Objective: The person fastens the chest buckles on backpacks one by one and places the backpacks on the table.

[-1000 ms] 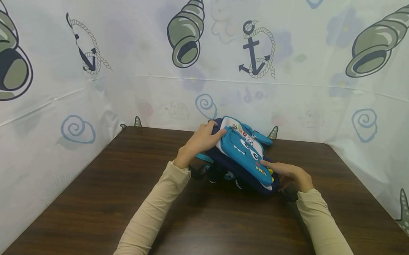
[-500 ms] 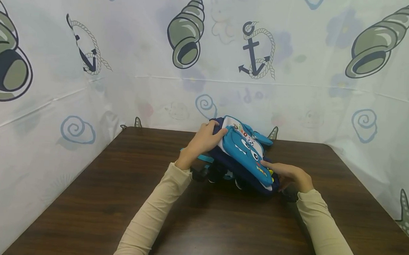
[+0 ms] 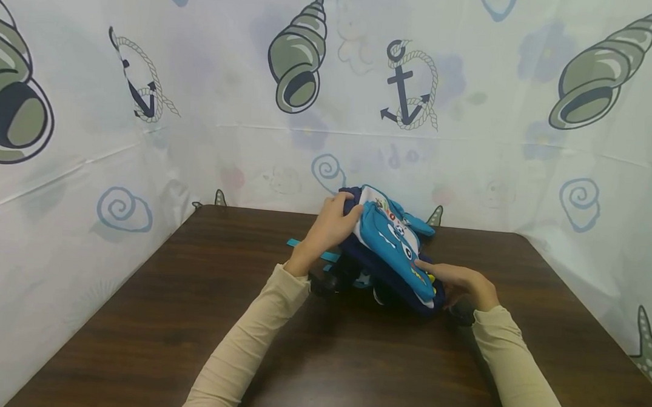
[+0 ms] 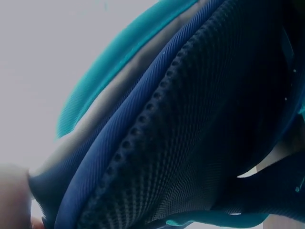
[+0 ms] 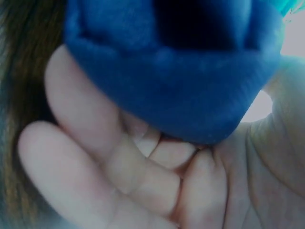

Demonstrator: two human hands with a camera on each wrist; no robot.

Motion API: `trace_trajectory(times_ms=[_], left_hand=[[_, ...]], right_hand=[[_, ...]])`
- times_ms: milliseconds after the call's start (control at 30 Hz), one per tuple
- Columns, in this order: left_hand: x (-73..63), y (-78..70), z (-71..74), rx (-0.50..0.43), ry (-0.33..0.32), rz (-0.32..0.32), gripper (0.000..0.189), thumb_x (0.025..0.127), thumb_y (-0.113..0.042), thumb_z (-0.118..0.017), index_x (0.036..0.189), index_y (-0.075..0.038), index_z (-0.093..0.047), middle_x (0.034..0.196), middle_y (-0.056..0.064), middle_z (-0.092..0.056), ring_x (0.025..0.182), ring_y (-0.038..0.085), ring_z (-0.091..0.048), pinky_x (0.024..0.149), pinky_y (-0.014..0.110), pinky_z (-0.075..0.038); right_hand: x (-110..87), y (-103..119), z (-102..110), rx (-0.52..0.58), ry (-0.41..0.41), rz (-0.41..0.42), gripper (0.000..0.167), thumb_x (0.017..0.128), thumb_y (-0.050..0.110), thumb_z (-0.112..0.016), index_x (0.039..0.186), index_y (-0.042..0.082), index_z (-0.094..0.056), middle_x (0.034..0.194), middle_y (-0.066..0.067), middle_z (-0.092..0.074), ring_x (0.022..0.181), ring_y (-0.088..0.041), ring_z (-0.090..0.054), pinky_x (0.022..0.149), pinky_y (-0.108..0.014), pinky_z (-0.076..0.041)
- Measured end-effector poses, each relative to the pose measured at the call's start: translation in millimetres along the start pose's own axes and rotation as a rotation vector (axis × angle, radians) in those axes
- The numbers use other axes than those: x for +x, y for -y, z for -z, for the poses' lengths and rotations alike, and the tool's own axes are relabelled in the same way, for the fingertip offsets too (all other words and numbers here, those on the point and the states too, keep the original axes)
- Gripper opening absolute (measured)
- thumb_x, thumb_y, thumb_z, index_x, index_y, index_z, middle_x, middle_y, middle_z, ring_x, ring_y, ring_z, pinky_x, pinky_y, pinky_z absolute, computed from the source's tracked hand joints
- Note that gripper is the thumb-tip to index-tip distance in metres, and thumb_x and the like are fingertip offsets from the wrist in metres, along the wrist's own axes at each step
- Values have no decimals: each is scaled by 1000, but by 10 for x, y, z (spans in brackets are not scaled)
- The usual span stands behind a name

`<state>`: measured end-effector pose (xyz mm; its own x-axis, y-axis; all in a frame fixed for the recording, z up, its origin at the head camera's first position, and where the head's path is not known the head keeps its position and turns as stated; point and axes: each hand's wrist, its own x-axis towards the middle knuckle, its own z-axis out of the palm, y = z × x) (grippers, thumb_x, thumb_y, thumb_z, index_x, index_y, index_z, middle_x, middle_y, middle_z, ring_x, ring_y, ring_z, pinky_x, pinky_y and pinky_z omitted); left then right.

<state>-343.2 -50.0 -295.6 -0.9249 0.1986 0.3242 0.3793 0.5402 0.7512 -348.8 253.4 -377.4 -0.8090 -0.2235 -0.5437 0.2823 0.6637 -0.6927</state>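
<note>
Between the two hands, I see a small blue backpack [image 3: 376, 245] tilted over the dark wood-grain bench [image 3: 135, 329], higher at its left end. The left hand [image 3: 330, 225] grips its navy upper edge; the right hand [image 3: 462, 279] grips a lower corner, fingers curled under soft blue fabric. The rounded turquoise front pocket [image 3: 385, 231] bears a cartoon face with white eyes and teeth. Colourful lettering [image 3: 418, 274] near the right hand is too small for me to read. Beside the left wrist, a flat turquoise strap [image 3: 331, 256] sticks out; below that hand, I see dark, dotted mesh [image 4: 176, 119] edged with ribbed navy piping [image 4: 133, 101].
</note>
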Motion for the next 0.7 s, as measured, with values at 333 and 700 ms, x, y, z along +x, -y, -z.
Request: trace_trajectory(times_ms=[333,700], left_hand=[[147,-265,53,-52,11,-114,57,103,-41,-46,149,-9,-40,150,23,-34,125,35,-46,103,52,-47],[-13,-114,9,-47,-4,-76,54,102,-41,-48,146,-10,-44,151,26,-32,134,41,-44,109,60,-38]], right_hand=[[-64,106,184,17,-65,57,98,97,70,-33,151,-10,-13,142,-41,-37,119,-59,-52,90,-64,-52],[101,-42,-59,6,-176,112,96,97,71,-30,147,-12,-28,126,-34,-53,104,-55,-61,76,-62,-57]])
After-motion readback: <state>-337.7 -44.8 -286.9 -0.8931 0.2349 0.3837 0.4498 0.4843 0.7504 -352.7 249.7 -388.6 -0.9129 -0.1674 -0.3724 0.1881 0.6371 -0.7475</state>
